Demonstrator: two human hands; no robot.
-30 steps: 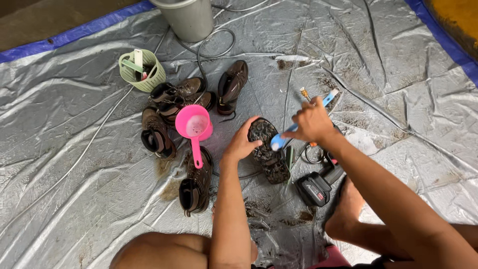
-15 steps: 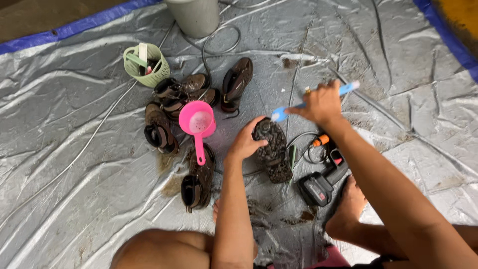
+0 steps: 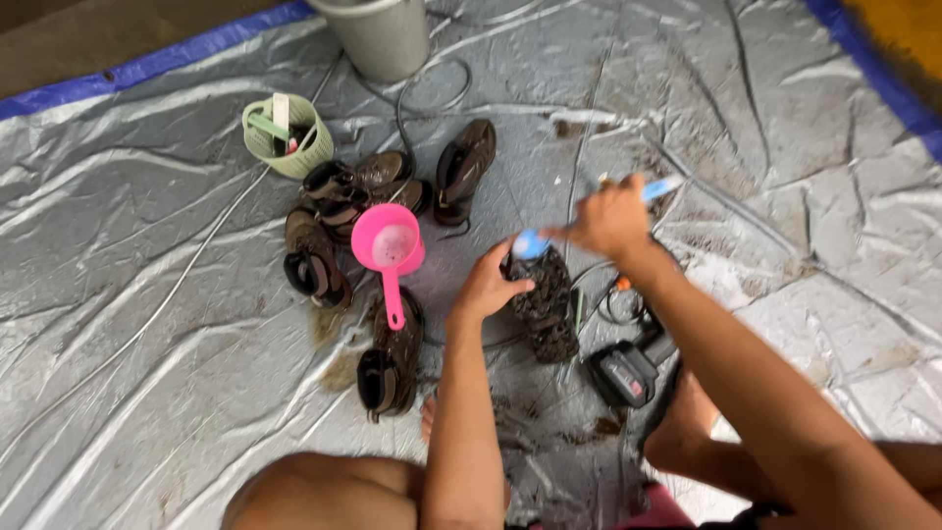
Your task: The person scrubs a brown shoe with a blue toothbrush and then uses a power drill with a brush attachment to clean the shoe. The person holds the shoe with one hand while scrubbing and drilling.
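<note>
Left of the hands, a cluster of brown shoes (image 3: 339, 211), a pink scoop (image 3: 385, 240) and a green basket (image 3: 287, 135) crowds the tarp (image 3: 147, 324). A black tool (image 3: 628, 371) and cables lie just right. The far left and right tarp lies open.

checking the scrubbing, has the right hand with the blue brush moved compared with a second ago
Yes. The right hand with the blue brush has shifted up and to the right, away from the muddy shoe sole, toward the far side of the tarp.
</note>
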